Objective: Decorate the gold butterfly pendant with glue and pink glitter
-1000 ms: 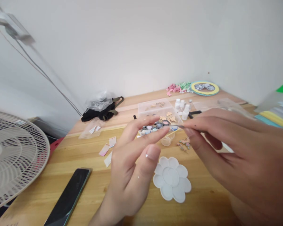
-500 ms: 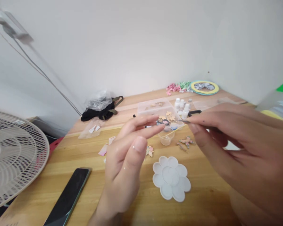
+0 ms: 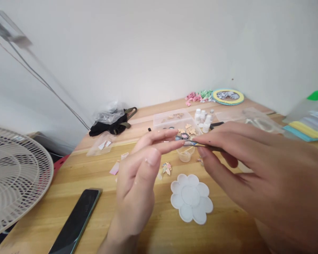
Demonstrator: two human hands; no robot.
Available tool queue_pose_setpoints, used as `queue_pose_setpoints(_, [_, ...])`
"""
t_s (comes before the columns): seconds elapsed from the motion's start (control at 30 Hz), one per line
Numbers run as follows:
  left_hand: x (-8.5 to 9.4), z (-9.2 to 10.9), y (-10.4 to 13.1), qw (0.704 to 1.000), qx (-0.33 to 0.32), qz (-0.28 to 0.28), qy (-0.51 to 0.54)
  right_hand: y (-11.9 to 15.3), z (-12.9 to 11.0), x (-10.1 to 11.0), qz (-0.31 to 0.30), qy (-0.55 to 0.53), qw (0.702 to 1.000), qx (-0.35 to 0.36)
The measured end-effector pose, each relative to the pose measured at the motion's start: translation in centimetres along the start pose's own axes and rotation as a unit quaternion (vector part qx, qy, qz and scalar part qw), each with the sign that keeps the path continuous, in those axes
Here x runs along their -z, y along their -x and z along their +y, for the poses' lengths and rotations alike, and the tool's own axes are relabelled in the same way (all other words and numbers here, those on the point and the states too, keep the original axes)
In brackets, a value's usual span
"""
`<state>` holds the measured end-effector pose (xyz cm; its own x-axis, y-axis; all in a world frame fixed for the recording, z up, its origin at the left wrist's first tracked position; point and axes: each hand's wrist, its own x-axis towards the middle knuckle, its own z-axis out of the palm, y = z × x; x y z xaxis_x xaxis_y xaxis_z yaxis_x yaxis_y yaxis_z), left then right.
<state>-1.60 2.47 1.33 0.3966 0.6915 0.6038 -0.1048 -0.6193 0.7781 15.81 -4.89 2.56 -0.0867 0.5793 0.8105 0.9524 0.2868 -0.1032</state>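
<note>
My right hand (image 3: 243, 169) pinches dark metal tweezers (image 3: 208, 146) between thumb and fingers, held nearly level and pointing left. Their tips meet, or nearly meet, the index fingertip of my left hand (image 3: 140, 183). That hand is raised with its fingers stretched out and nothing visibly gripped; small pale specks dot its skin. Whether something tiny sits between the tips and the finger I cannot make out. Below the hands a white flower-shaped palette (image 3: 190, 195) lies on the table. A patterned, gold-edged charm (image 3: 166, 168) rests left of it, and a small clear cup (image 3: 184, 155) stands behind.
Behind my hands a clear plastic box (image 3: 161, 121) holds gold pieces, with small white bottles (image 3: 207, 123) beside it. A phone (image 3: 76, 218) lies front left, near a fan (image 3: 21, 176). A black bag (image 3: 108, 125) and a yellow-blue ring (image 3: 228, 96) are near the wall.
My right hand has moved left, bringing the tweezer tips to the left index fingertip. My left hand stays raised with fingers extended. The view has shifted slightly.
</note>
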Motion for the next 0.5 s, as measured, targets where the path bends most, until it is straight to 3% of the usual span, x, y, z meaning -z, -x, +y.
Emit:
queue_pose_setpoints(0.27, [-0.5,-0.5,0.68,0.991,-0.094,0.02,-0.091,0.01,0.33,-0.05,-0.025,0.021,0.999,0.019])
queue_pose_setpoints(0.5, [-0.56,-0.44,0.46,0.982,-0.103,0.014,-0.161,0.21,0.57,-0.62,-0.023,0.036,0.998,0.035])
